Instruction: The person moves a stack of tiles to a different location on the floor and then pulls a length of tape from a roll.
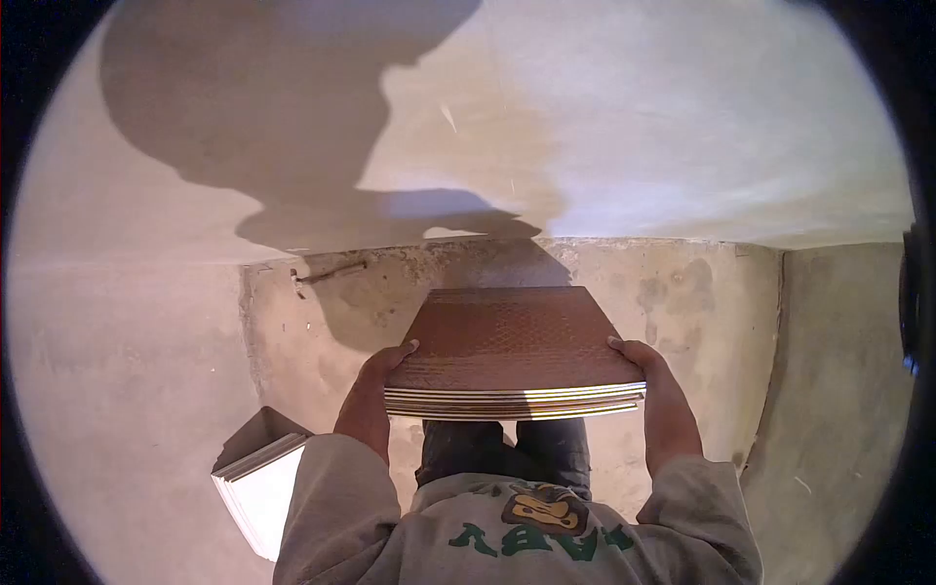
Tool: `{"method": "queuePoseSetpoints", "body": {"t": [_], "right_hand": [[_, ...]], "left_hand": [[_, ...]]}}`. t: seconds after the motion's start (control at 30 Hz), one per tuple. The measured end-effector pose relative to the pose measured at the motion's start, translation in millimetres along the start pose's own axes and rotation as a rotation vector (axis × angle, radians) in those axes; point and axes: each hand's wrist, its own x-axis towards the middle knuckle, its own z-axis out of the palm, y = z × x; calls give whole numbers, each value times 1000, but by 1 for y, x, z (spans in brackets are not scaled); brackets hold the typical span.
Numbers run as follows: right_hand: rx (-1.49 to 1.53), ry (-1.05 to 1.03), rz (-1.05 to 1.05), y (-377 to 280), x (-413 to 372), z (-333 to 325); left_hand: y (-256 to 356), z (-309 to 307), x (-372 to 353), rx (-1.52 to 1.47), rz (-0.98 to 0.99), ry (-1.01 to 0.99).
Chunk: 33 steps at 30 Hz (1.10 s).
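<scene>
A stack of several flat tiles (517, 336) is held level in front of my body, its top face brown with a patterned texture and its near edges showing light and dark layers. My left hand (388, 366) grips the stack's left side, thumb on top. On the opposite side my right hand (639, 361) holds it the same way, thumb over the upper face. The fingers of both hands are hidden beneath the stack.
More tiles (268, 478) with white faces lean at the lower left. Plastered walls rise ahead and at both sides of the stained floor (682, 302). A thin rod-like piece (331, 274) lies near the left back corner. A dark object (911, 297) shows at the right edge.
</scene>
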Motion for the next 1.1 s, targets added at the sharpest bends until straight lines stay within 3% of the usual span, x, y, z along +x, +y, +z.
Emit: {"method": "queuePoseSetpoints", "body": {"t": [0.07, 0.2, 0.3, 0.37, 0.53, 0.6, 0.67, 0.7, 0.77, 0.8, 0.83, 0.87, 0.93, 1.0, 1.1], "right_hand": [[217, -46, 35, -31, -34, 13], [331, -141, 19, -10, 11, 4], [216, -114, 33, -22, 0, 5], [4, -7, 89, -47, -26, 12], [109, -67, 82, -29, 23, -1], [150, -89, 128, -40, 6, 4], [-134, 33, 28, -73, -18, 6], [-125, 40, 31, -70, -9, 2], [65, -50, 91, -42, 27, -2], [236, -178, 158, -26, 46, -5], [245, -167, 162, -31, 40, -7], [121, -100, 157, -45, 23, -2], [-101, -5, 112, -65, 3, 3], [-88, -22, 89, -72, -6, 2], [-101, -30, 98, -87, -27, 4]], "left_hand": [[6, -1, 12, -34, -12, -114], [-5, -11, 48, -62, -41, -90], [-4, -13, 54, 48, -2, -42], [-4, -21, 73, 208, -211, 68], [-2, -26, 88, 234, -52, -12], [-11, -24, 88, 248, -47, -12], [-6, -30, 101, 132, -34, -44], [-2, -31, 102, 141, -35, -52], [-4, -31, 99, 49, -61, -116], [5, -20, 80, 61, -75, -127], [26, 0, 50, 25, -82, -88], [37, 11, 34, -13, -86, -48], [13, -20, 77, 95, -48, 3], [17, -23, 79, 195, -3, 59], [16, -33, 79, 191, -153, 28]]}}
